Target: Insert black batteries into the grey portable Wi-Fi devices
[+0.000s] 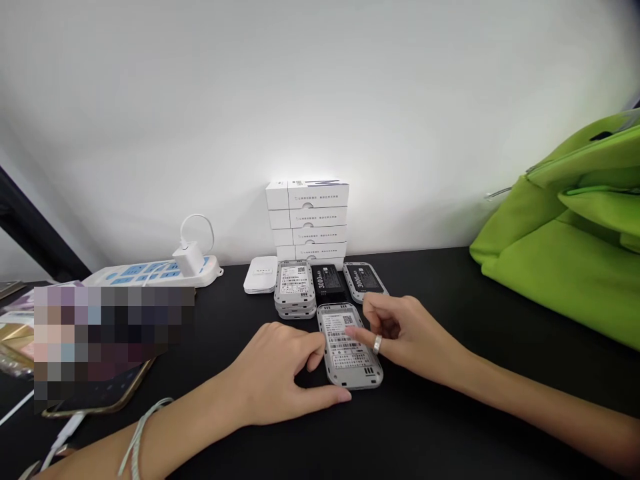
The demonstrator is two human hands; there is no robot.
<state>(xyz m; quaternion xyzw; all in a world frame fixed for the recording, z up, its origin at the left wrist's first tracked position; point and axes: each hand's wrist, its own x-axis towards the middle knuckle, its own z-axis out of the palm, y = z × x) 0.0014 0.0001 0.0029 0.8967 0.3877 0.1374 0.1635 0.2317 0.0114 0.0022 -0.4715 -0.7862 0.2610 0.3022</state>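
Black tabletop was shown across the lower frame. At lower centre, the left hand was held with fingers parted beside a batteryless casing; above it, a second casing was seemingly already battery-fitted. Whether anything was pinched by the right hand could not be told.

Power strip runs along the desk's back edge, left part. White charger plugged in, white cord looping above. Phone further forward, partly pixelated, white cable at its near end. Shiny packets to its left. Green bag hides the back edge at right.
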